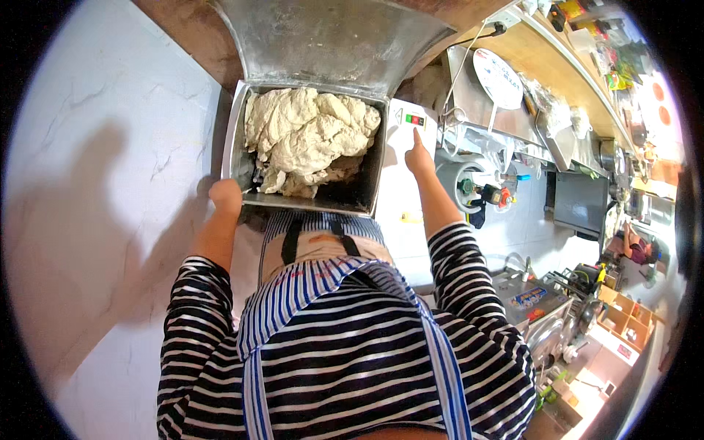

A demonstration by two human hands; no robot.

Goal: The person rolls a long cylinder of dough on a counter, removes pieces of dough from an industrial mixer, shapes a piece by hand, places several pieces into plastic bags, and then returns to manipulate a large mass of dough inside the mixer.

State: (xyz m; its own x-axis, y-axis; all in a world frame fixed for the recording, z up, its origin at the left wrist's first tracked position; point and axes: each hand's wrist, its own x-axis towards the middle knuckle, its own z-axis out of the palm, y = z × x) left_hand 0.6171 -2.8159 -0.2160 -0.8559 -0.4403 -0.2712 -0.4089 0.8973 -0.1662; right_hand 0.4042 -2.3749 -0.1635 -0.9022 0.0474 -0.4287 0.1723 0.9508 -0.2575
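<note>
A large, lumpy mass of pale dough [313, 129] sits in the square metal tub of a dough mixer [357, 198]. The raised metal lid [335, 38] stands behind it. My left hand [225, 196] is curled at the tub's front left corner, its fingertips hidden. On the right, my right hand [420, 159] points its index finger at the push-button switch [415, 119], which has a green and a red button. The fingertip is just below the switch; whether it touches cannot be told. Nothing is held in that hand.
A pale wall [110, 165] runs along my left. To the right stand a gas cylinder [467, 187] with a regulator, a metal counter bearing a white hand fan [498, 77], and a sink [531, 297]. Another person [641, 247] is at the far right.
</note>
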